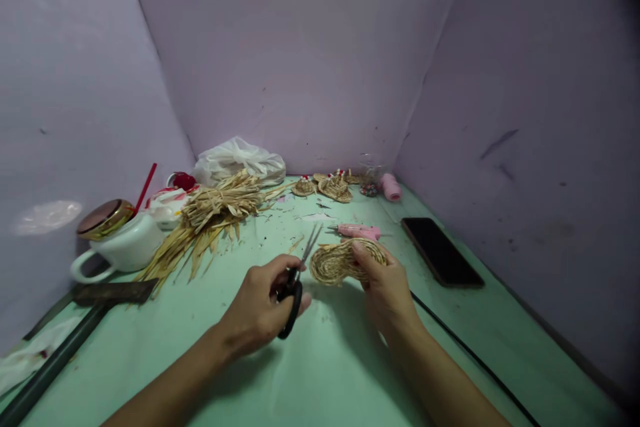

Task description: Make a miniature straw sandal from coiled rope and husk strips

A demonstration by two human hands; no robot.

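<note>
Black-handled scissors [295, 287] are in my left hand [265, 300], its fingers closed round the handle loops. Their blades point up and away, a little apart. My right hand [387, 280] pinches a coiled, woven straw piece [340, 260], long with rounded ends, like a small sole. It is held above the table, just right of the scissors and not touching the blades. Directly behind it lies a pink glue gun [357, 231] with its tip to the left. My right fingers are partly hidden behind the straw piece.
Dried straw bundles [220, 203] lie at the left by a white mug [130, 243] and a hammer-like tool [115, 291]. A plastic bag [240, 160], woven pieces [335, 188] and pink thread spool [391, 187] stand at the back. A phone [443, 252] and black cable [465, 347] lie right.
</note>
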